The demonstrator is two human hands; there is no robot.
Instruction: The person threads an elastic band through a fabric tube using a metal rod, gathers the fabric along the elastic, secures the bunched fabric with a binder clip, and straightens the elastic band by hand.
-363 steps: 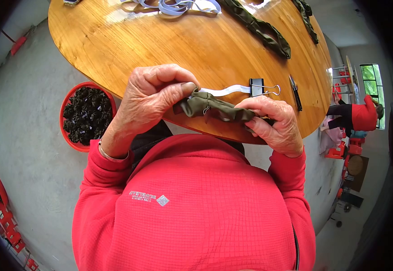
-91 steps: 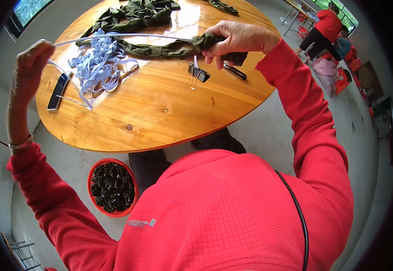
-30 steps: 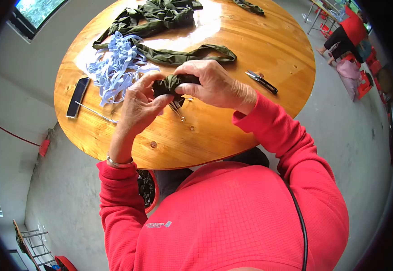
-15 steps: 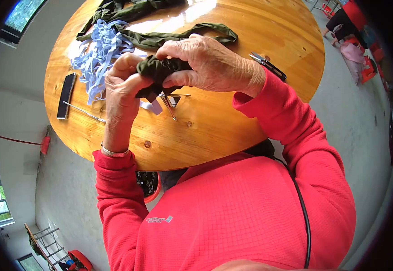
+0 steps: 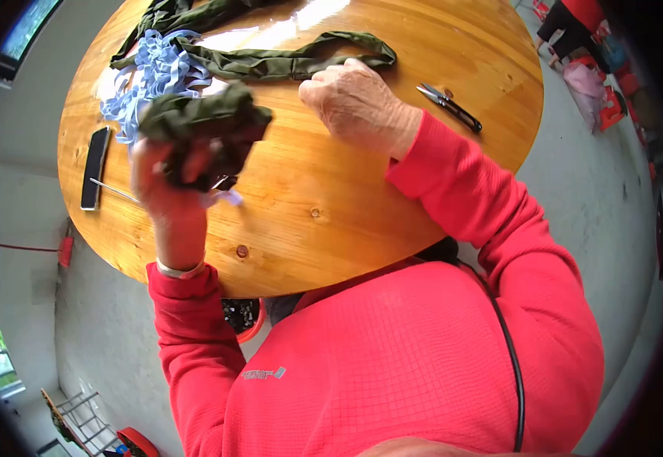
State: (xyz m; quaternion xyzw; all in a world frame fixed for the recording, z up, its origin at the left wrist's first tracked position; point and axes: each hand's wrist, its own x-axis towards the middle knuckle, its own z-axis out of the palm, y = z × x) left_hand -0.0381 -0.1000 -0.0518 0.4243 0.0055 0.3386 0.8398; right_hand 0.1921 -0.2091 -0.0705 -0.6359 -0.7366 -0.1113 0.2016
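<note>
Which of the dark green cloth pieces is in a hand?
The bunched-up piece, gripped in the left hand. The long strip with a looped end and the green cloth beyond it both lie on the table.

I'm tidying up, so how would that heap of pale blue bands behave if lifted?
The pale blue bands look floppy, since they lie in loose folds. They are probably light, being thin and narrow. Lifting one would likely drag others along, as the strands cross and overlap.
</note>
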